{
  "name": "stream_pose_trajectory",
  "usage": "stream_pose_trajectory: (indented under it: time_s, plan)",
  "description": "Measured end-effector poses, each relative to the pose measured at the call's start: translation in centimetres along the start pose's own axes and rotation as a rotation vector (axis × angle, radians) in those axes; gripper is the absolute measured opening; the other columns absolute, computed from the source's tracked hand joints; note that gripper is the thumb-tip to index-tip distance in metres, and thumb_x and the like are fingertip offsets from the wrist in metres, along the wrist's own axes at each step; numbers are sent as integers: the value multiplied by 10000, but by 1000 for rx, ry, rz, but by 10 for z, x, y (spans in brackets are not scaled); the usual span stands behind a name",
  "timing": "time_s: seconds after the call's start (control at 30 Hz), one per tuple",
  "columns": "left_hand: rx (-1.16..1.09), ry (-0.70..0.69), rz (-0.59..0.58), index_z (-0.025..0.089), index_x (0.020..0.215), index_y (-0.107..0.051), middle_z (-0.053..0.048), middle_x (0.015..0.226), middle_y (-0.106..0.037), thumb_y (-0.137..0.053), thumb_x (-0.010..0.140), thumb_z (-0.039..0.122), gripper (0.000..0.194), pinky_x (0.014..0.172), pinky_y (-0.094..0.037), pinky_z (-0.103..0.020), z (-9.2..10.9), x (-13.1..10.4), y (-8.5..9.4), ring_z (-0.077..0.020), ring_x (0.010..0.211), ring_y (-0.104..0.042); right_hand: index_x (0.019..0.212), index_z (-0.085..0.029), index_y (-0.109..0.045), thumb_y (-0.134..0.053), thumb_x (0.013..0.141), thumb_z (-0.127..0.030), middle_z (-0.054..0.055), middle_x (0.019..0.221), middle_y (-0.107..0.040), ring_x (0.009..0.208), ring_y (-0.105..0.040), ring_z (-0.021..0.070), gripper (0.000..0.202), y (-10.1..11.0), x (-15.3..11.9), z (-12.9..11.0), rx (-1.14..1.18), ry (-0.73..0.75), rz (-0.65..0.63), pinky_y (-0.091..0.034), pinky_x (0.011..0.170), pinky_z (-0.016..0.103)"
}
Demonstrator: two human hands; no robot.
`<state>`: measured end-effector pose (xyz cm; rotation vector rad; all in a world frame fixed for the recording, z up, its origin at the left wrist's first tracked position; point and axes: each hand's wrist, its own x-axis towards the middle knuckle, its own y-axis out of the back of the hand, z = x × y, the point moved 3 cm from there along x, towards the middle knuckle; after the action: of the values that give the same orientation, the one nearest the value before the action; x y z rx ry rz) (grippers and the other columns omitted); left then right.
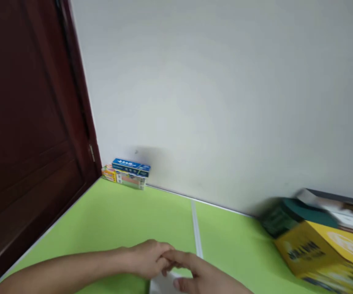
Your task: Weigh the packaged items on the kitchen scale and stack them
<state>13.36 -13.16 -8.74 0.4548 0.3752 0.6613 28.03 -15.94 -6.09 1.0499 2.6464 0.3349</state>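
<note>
My left hand [148,257] reaches in from the left with its fingers bent and close together. Its fingertips meet those of my right hand [196,267], so what they may hold is hidden. The right hand's fingers stretch leftward, and its thumb stands apart below them. Under both hands, at the bottom edge of the view, lies a flat white object [163,284], mostly cut off and covered. Whether either hand touches it, I cannot tell.
A light green surface [127,216] with a pale strip [196,228] runs to a white wall [213,94]. Small boxes, a blue one [131,166] on top, stand at the back left. Blurred boxes, including a yellow one [317,253], sit right. A dark red door [26,122] borders the left.
</note>
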Motion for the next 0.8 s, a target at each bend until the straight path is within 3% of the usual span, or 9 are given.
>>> stream_pose_trajectory:
  time_s: [0.07,0.13,0.2,0.3,0.4,0.5,0.6,0.7,0.8]
  plan:
    - [-57,31,263,207,1077,-644,-49,1054,-696,-479,762,98,372,873,-473,-280,-25,-4,39,-182,983,-629,1215,-247,-582,-580,746,-192,53,1265,-588,1191,-506,244,473,9,42,0,39,-23,134,-350,1041,402]
    - [-90,91,561,164,1145,-620,-79,1229,-614,-502,728,44,450,1033,-350,-295,-53,-3,87,-208,1183,-521,1320,-237,-477,-595,754,-274,70,1409,-454,1304,-394,259,579,25,86,8,117,-78,371,-282,1092,429]
    - [-105,170,792,98,1179,-587,-118,1304,-544,-487,734,9,465,1094,-262,-342,-81,4,139,-246,1279,-418,1379,-227,-391,-619,714,-275,81,1465,-372,1339,-346,261,705,45,130,19,239,-108,613,-285,1094,411]
    - [-124,247,1003,121,1198,-542,-119,1281,-533,-523,831,113,368,1022,-372,-421,-119,21,211,-248,1205,-482,1406,-199,-340,-617,677,-251,103,1474,-352,1346,-336,265,782,79,187,31,370,-134,885,-312,1078,385]
    - [-153,304,1169,174,1184,-523,-85,1216,-549,-553,866,311,347,862,-490,-434,-147,36,262,-222,1041,-570,1385,-138,-366,-599,692,-296,156,1444,-386,1309,-385,311,748,108,227,38,417,-162,973,-373,1020,413]
    - [-188,330,1230,171,1176,-523,-82,1180,-564,-547,869,327,345,828,-505,-415,-169,48,289,-208,994,-587,1277,-140,-497,-588,714,-342,153,1274,-572,1144,-550,301,606,127,251,46,475,-164,982,-480,868,388]
    - [-204,302,1213,162,1162,-535,-72,1168,-571,-548,866,337,344,824,-507,-414,-183,58,299,-220,989,-589,1117,-150,-614,-603,716,-344,105,944,-715,856,-657,245,445,137,266,53,530,-156,959,-515,703,340]
    - [-199,261,1200,153,1151,-546,-61,1163,-578,-551,862,329,338,845,-498,-422,-184,59,296,-243,1004,-585,1042,-144,-652,-635,698,-322,70,816,-719,718,-641,203,388,140,268,55,561,-130,971,-505,651,308]
    - [-212,217,1181,149,1238,-495,-86,1224,-578,-485,846,110,393,973,-433,-386,-169,47,278,-225,1115,-555,1084,-147,-643,-629,706,-325,62,883,-717,742,-622,189,418,136,246,55,564,-97,998,-495,681,291]
